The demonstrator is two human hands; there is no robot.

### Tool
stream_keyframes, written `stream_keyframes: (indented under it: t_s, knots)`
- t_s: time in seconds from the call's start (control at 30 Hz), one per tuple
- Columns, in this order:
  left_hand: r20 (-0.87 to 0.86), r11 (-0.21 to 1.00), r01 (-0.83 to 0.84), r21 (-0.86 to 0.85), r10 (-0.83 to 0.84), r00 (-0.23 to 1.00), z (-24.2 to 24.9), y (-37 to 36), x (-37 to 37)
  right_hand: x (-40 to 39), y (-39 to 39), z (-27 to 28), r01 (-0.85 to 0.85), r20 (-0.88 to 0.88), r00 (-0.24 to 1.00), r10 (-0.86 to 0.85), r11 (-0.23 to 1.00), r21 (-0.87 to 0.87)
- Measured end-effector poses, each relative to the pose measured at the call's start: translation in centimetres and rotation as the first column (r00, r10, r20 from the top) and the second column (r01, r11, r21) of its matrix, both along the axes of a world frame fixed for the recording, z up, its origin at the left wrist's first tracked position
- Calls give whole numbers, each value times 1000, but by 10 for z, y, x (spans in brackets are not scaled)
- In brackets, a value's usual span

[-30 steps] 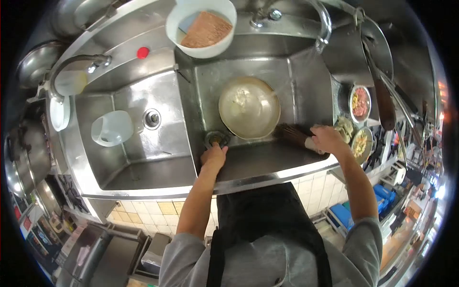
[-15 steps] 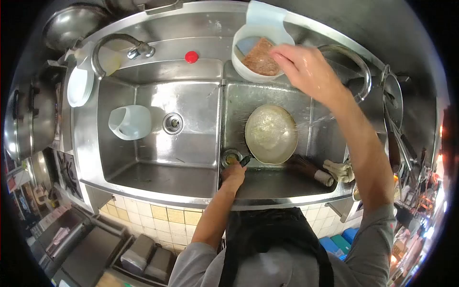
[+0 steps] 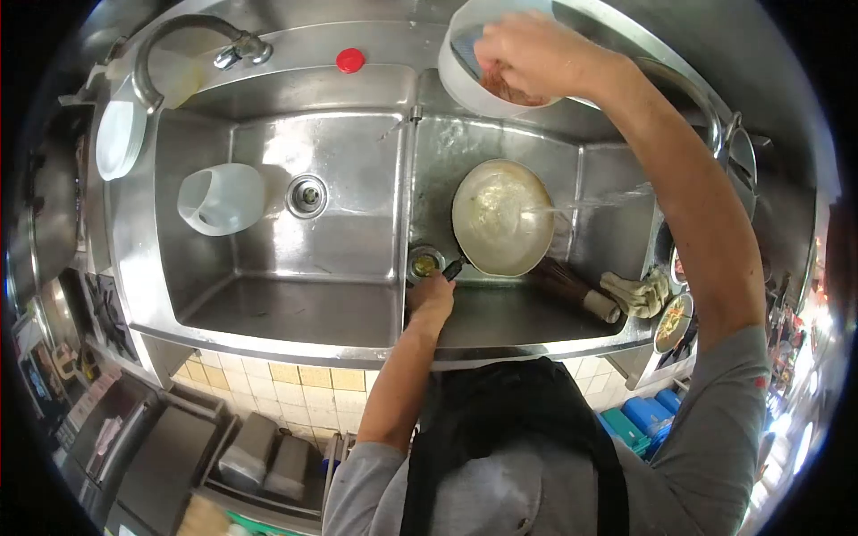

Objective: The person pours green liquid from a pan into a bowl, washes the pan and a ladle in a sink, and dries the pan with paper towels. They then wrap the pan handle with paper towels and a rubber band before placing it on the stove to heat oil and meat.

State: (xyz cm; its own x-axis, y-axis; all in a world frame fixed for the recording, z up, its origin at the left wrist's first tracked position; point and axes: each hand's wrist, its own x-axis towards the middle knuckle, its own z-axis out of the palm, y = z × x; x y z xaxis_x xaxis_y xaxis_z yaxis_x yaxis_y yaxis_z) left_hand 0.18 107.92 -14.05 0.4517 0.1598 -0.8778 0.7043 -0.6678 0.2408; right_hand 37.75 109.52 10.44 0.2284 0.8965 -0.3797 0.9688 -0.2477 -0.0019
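Observation:
My left hand is closed round the black handle of a round, pale frying pan lying in the right sink basin. Water streams into the pan from the right. At the back rim, my right hand reaches into a white plastic container. Its fingers are curled on a reddish-brown scouring pad, which they partly cover. A drain strainer with yellowish scraps sits just beyond my left hand.
The left basin holds a cut translucent jug. A red lid lies on the back ledge between the curved faucets. A brush and a crumpled cloth lie at the right basin's front. Stacked white plates stand left.
My right hand has moved left and deeper into the white container, over the scouring pad. My left hand stays on the pan handle. The whole view has shifted slightly.

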Motion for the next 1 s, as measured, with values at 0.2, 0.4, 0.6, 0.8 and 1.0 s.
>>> stream_keyframes:
  t_s: [0.2, 0.4, 0.6, 0.8, 1.0]
  knots:
    - [82, 998, -60, 8, 59, 995, 4, -2, -1, -61, -38, 80, 322, -178, 938, -297, 556, 766]
    - [46, 999, -7, 41, 6, 999, 8, -3, 4, -113, -121, 60, 695, -615, 719, -326, 322, 642]
    - [104, 997, 46, -66, -39, 994, 28, 2, 8, -161, -189, -75, 857, -643, 510, -571, 399, 326]
    - [56, 996, 29, -83, -24, 998, 25, -1, 12, -208, -235, -276, 765, -707, 321, -630, 612, -198]
    - [20, 995, 11, -98, -9, 1000, 32, 2, 13, -197, -173, -356, 751, -829, 352, -435, 660, -27]
